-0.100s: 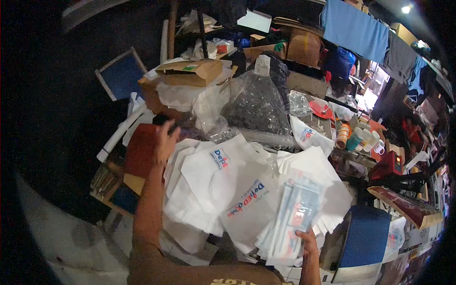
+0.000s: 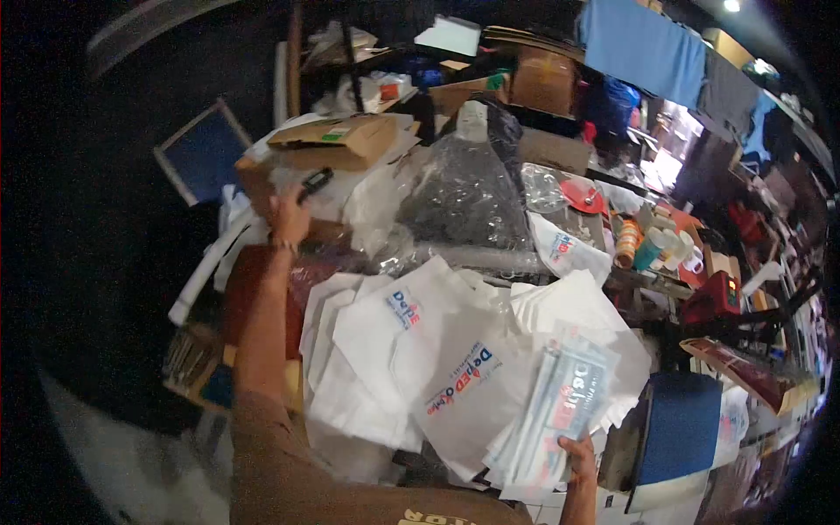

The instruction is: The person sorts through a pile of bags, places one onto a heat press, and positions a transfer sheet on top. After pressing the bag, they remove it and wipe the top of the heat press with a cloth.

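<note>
My left hand (image 2: pixel 289 219) is raised at the left, closed on a small black object (image 2: pixel 316 184) whose kind I cannot make out. Low on the right, my right hand (image 2: pixel 578 459) grips a stack of printed packets (image 2: pixel 560 402) in clear plastic, thumb on top. Under and beside that stack, white printed bags (image 2: pixel 464 376) lie fanned out in overlapping layers, with blue and red lettering. More white sheets or bags (image 2: pixel 569 302) fan out behind the packets.
A cardboard box (image 2: pixel 337 144) lies beyond my left hand. Clear plastic covers a dark mound (image 2: pixel 468 192) at the back middle. Bottles (image 2: pixel 626 243) and cups stand at the right, near a red device (image 2: pixel 713 297). A blue panel (image 2: pixel 678 429) leans at the lower right.
My left hand has moved up and away with the black object, toward the cardboard box. The packets in my right hand have shifted slightly right and down in view. The view has turned slightly.
</note>
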A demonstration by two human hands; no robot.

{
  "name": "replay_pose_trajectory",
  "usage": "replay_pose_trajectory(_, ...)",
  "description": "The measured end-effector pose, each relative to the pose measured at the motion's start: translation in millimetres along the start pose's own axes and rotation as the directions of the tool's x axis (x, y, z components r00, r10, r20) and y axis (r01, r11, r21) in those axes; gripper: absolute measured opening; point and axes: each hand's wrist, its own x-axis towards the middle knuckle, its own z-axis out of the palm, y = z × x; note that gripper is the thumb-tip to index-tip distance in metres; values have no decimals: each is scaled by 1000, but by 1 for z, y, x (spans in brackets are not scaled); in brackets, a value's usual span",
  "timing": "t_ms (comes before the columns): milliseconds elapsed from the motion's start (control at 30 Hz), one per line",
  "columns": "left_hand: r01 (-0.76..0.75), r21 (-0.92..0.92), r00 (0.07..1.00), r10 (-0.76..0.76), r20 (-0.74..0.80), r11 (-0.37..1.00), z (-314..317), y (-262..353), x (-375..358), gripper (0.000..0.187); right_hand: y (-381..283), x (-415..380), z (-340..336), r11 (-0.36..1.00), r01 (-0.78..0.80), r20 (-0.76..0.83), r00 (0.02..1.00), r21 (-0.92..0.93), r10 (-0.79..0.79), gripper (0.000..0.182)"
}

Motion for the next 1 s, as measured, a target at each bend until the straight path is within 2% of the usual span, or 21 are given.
replay_pose_trajectory(33, -175, 28, 984, 175, -5, 984, 32, -28, 39, 34, 0, -7, -11, 998, 56, -62, 997, 24, -54, 82)
replay_pose_trajectory(67, -157, 55, 988, 157, 7, 986, 57, -41, 62, 31, 0, -19, -19, 992, 114, -137, 985, 47, -106, 81)
replay_pose_trajectory(100, -10, 34, 1000, 10, 2, 999, 80, -31, 70, 33, -9, -31, -24, 989, 142, -204, 970, 30, -133, 81)
replay_pose_trajectory(133, -6, 43, 1000, 5, 23, 999, 96, -36, 93, 38, -11, -37, -20, 985, 171, -243, 956, 15, -162, 80)
replay_pose_trajectory(167, -66, 27, 976, 70, -207, 997, 142, -62, 111, 43, -14, -43, -17, 980, 200, -282, 940, 1, -192, 80)
replay_pose_trajectory(200, -113, 36, 984, 117, -132, 993, 161, -81, 129, 48, -13, -53, -16, 974, 225, -328, 919, -15, -218, 79)
replay_pose_trajectory(300, -129, -63, 992, 129, -15, 990, 218, -106, 169, 47, 2, -66, -33, 961, 272, -424, 865, -50, -267, 77)
replay_pose_trajectory(433, -115, -47, 987, 120, 106, 992, 242, -103, 170, 47, 1, -79, -35, 959, 259, -571, 773, -113, -276, 72)
replay_pose_trajectory(500, -116, -47, 981, 122, 154, 992, 246, -102, 165, 47, -3, -86, -31, 960, 255, -643, 717, -120, -271, 62)
replay_pose_trajectory(567, -127, -40, 975, 132, 177, 991, 242, -96, 165, 47, 6, -89, -51, 983, 167, -683, 709, -81, -177, 52)
replay_pose_trajectory(633, -123, -37, 976, 128, 177, 992, 232, -91, 159, 47, -5, -101, -50, 984, 161, -587, 790, -81, -177, 71)
replay_pose_trajectory(667, -119, -41, 979, 125, 164, 992, 225, -87, 153, 47, -9, -104, -50, 981, 181, -619, 763, -72, -186, 71)
replay_pose_trajectory(733, -109, -68, 986, 117, 121, 992, 206, -74, 140, 47, -15, -112, -51, 947, 322, -612, 747, -9, -260, 49)
replay_pose_trajectory(767, -101, -97, 990, 109, 88, 990, 192, -68, 129, 47, -15, -116, -57, 941, 339, -630, 727, -15, -272, 49)
replay_pose_trajectory(833, -81, -201, 996, 87, 20, 976, 155, -37, 97, 47, -17, -123, -80, 946, 324, -591, 764, 8, -257, 57)
replay_pose_trajectory(900, -58, -352, 998, 65, 8, 934, 105, 10, 49, 47, -13, -130, -102, 934, 358, -621, 727, -24, -294, 60)
replay_pose_trajectory(933, -38, -436, 997, 63, 43, 899, 81, 35, 18, 47, -16, -135, -116, 930, 365, -631, 710, -50, -313, 64)
replay_pose_trajectory(967, 7, -533, 990, 70, 124, 846, 57, 68, -15, 47, -25, -146, -124, 936, 350, -579, 767, 15, -278, 70)
replay_pose_trajectory(1000, 63, -617, 973, 90, 214, 784, 34, 101, -48, 47, -27, -153, -140, 933, 359, -577, 765, 13, -286, 70)
